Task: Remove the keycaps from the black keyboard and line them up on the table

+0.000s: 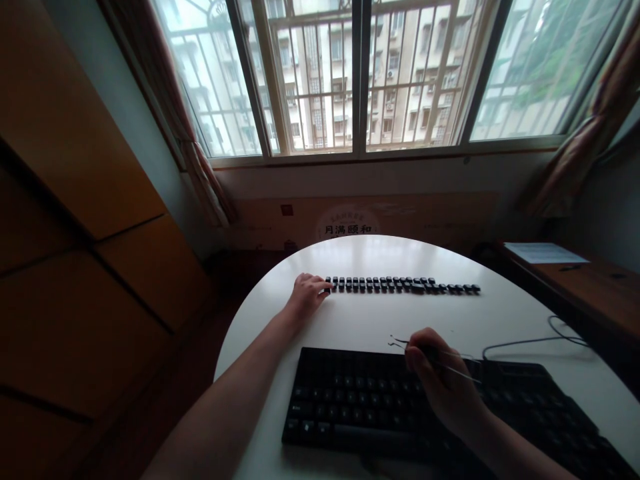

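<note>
My left hand (307,295) reaches to the left end of two rows of loose black keycaps (385,285) on the white table. Its thumb and fingers close round a keycap (327,289) at that end; whether it is lifted I cannot tell. Over the black keyboard (360,400) hangs my right hand (443,373), wrapped round a wire keycap puller (399,341). The puller's two hooked tips point left, past the keyboard's back edge, and hold nothing. The right forearm hides part of the keyboard. In its upper rows the keyboard looks dark, without lettering.
The round white table (270,320) carries everything. A cable (515,343) runs from the keyboard's back to the right. A brown desk (600,287) with a paper sheet (545,253) stands at right. Behind are a long printed box (420,220) and barred windows (320,80).
</note>
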The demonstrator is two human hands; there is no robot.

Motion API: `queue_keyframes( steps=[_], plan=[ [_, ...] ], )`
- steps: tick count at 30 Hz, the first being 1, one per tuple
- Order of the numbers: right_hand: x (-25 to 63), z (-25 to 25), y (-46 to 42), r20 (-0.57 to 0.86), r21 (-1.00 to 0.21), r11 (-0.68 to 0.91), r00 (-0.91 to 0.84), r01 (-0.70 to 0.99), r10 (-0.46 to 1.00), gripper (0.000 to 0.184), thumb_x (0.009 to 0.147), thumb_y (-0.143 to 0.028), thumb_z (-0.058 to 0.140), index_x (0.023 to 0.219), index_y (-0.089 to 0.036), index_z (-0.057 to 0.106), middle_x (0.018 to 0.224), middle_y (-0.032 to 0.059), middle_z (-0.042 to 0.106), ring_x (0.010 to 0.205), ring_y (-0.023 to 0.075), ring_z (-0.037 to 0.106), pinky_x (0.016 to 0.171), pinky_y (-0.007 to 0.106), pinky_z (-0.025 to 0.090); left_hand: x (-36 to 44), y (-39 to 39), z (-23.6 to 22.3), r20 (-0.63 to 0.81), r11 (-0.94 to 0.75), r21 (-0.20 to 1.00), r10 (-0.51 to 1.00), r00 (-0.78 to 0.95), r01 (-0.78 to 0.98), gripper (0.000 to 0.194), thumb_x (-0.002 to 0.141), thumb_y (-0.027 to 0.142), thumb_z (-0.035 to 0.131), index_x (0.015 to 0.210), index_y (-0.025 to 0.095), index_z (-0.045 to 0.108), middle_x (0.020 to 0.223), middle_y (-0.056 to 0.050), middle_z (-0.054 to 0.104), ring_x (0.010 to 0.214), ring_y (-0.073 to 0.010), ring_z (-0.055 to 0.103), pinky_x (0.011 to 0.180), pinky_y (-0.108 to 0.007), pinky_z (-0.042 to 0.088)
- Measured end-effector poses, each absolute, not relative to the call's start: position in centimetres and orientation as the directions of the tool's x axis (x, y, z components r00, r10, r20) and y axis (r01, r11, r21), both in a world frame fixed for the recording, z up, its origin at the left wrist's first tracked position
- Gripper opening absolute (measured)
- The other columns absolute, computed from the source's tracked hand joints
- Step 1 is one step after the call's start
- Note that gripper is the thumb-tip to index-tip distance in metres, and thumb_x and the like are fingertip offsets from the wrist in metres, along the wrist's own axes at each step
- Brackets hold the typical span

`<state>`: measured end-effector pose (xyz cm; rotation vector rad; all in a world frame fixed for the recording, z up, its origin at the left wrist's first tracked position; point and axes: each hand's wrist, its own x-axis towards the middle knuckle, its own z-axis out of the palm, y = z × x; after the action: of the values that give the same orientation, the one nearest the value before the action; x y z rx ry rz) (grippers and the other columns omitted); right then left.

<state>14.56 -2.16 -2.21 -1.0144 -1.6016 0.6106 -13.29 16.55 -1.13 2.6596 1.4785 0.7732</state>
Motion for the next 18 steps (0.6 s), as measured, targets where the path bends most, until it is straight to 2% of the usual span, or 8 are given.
queue_keyframes(
  steps=[5, 10, 18],
  plan=[
    [14.43, -1.91, -2.28, 0.513, -0.808, 0.505, -0.061, 0.301, 0.856, 0.019, 0.097, -0.034, 0.049, 0.084, -0.021, 0.052, 0.066, -0.0012, 0.05, 0.058, 0.0138, 0.049, 0.055, 0.026, 0.04, -13.56, 16.18, -1.19, 0.389, -0.543, 0.185, 0.806, 0.446, 0.819, 0.027, 0.081, 0.021, 0.065, 0.106, 0.028, 0.072, 0.103, -0.003, 0.074, 0.103, -0.0273, 0.057, 0.109, -0.056, 0.02],
    [14.39, -1.73, -2.32, 0.522, -0.802, 0.519, -0.077, 0.296, 0.85, 0.015, 0.097, -0.032, 0.049, 0.087, -0.021, 0.052, 0.066, -0.0016, 0.049, 0.058, 0.0133, 0.048, 0.054, 0.025, 0.039, -13.86, 16.2, -1.23, 0.386, -0.524, 0.179, 0.816, 0.431, 0.832, 0.019, 0.081, 0.024, 0.064, 0.096, 0.026, 0.074, 0.099, -0.004, 0.075, 0.101, -0.0277, 0.057, 0.109, -0.056, 0.022],
    [14.55, -2.11, -2.44, 0.531, -0.792, 0.528, -0.08, 0.306, 0.843, 0.016, 0.097, -0.031, 0.049, 0.085, -0.02, 0.051, 0.066, -0.0019, 0.049, 0.058, 0.0123, 0.047, 0.055, 0.024, 0.039, -13.79, 16.5, -1.24, 0.397, -0.514, 0.162, 0.815, 0.422, 0.842, 0.019, 0.081, 0.022, 0.062, 0.095, 0.027, 0.075, 0.099, -0.003, 0.075, 0.1, -0.0271, 0.059, 0.107, -0.056, 0.024]
  ],
)
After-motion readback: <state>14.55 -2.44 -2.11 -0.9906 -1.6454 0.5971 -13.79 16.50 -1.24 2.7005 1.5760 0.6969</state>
